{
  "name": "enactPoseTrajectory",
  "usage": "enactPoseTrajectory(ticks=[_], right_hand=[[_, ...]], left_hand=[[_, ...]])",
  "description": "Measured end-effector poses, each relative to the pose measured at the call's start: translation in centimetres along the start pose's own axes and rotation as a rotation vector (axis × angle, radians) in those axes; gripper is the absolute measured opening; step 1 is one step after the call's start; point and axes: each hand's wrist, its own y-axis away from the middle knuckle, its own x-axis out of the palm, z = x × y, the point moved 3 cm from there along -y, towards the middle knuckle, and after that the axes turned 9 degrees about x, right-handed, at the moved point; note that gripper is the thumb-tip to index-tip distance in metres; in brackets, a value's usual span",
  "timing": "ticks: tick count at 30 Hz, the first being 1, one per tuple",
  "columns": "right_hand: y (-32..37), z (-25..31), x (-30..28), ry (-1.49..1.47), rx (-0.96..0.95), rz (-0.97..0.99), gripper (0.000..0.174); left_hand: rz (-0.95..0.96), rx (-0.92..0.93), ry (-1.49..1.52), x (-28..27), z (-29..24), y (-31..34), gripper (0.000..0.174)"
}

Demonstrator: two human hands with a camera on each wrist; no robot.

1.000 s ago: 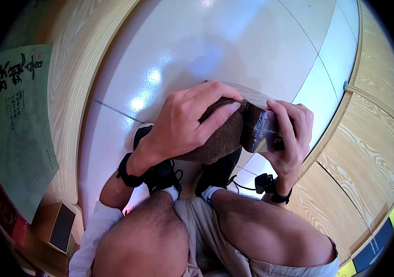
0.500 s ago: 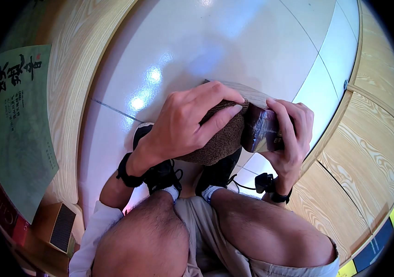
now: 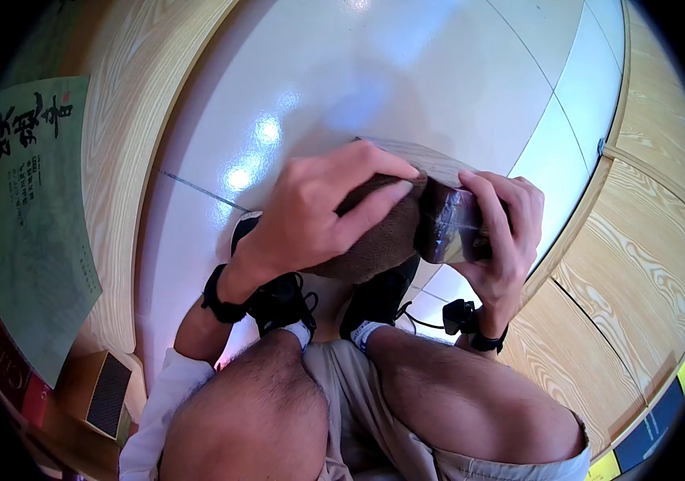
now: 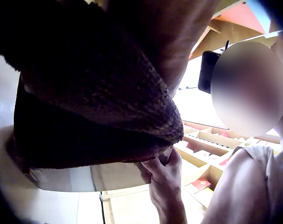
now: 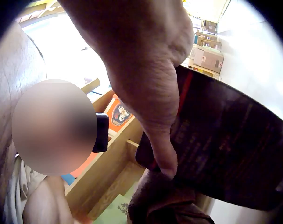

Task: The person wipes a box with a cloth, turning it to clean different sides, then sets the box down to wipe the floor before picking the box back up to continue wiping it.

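A person sits low over a glossy white tiled floor (image 3: 358, 72), knees apart, black shoes (image 3: 282, 305) below the hands. At far left a green booklet (image 3: 30, 216) with black brush lettering lies on a pale wooden surface.

Moving right, the left hand (image 3: 318, 212) is curled over a bunched brown cloth (image 3: 382, 240), with the fingers wrapped across its top and the thumb along its near side. The cloth presses against the left end of a dark book (image 3: 446, 228) (its cover is shiny, as if wrapped in film).

The right hand (image 3: 511, 232) grips the book from the right, fingers bent over the top edge and thumb underneath. Cloth and book touch, held above the shoes, between the knees.

At far right stands pale wooden shelving (image 3: 639, 264).
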Motion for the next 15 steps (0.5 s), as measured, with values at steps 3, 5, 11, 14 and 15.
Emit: enactPoseTrajectory(ticks=[3,5,11,14,15], right_hand=[[-0.2,0.4,0.3,0.034,-0.023,0.017,0.065],[-0.2,0.5,0.4,0.032,-0.024,0.033,0.064],[-0.2,0.6,0.3,0.028,-0.028,0.044,0.066],[-0.2,0.7,0.4,0.024,-0.026,0.047,0.067],[-0.2,0.7,0.4,0.026,-0.029,0.044,0.067]], left_hand=[[-0.039,-0.083,-0.008,-0.7,0.7,0.4,0.015],[-0.022,-0.118,0.011,-0.9,1.3,0.7,0.015],[0.003,-0.156,-0.022,-0.9,1.8,1.3,0.015],[-0.006,-0.114,-0.013,-0.5,2.0,1.4,0.016],[-0.007,-0.095,-0.014,-0.4,1.9,1.4,0.016]])
